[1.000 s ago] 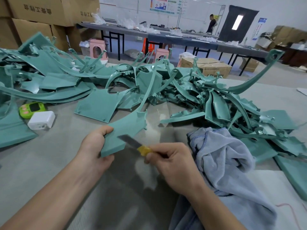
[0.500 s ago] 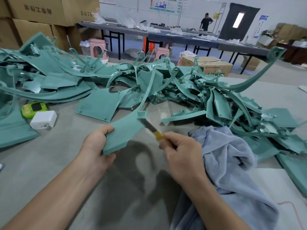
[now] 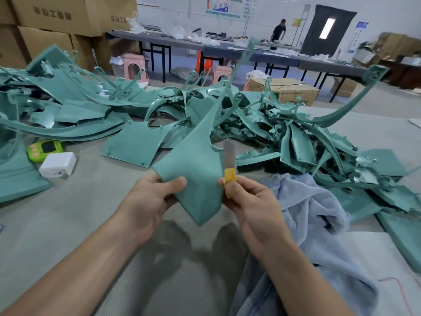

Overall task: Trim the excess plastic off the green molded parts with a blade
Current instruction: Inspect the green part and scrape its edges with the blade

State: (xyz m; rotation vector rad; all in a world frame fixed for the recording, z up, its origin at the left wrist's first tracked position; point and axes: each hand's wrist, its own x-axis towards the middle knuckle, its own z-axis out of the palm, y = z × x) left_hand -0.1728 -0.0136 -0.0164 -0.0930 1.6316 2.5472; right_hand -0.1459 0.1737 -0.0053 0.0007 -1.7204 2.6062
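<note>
The left hand (image 3: 150,199) holds one green part (image 3: 198,179) up above the counter (image 3: 75,215), in the middle of the view. Its thumb lies on the front face of the part near the lower left edge. The other fingers are behind it, so the part is pinched between them. The part is wide at the bottom and becomes narrow toward the top.

The right hand (image 3: 255,204) grips a blade (image 3: 229,155) by its yellow wrapped handle (image 3: 230,179), with the fingers curled around the handle. The blade points up and stands just beside the right edge of the part. I cannot tell if it touches the plastic.

Behind the hands a big pile of green parts (image 3: 296,137) covers the counter from left to right. A light blue cloth (image 3: 309,224) lies at the right, near the right wrist. At the left, a white block (image 3: 58,164) and a small green device (image 3: 45,149) lie side by side. Cardboard boxes (image 3: 57,17) stand at the far left.
</note>
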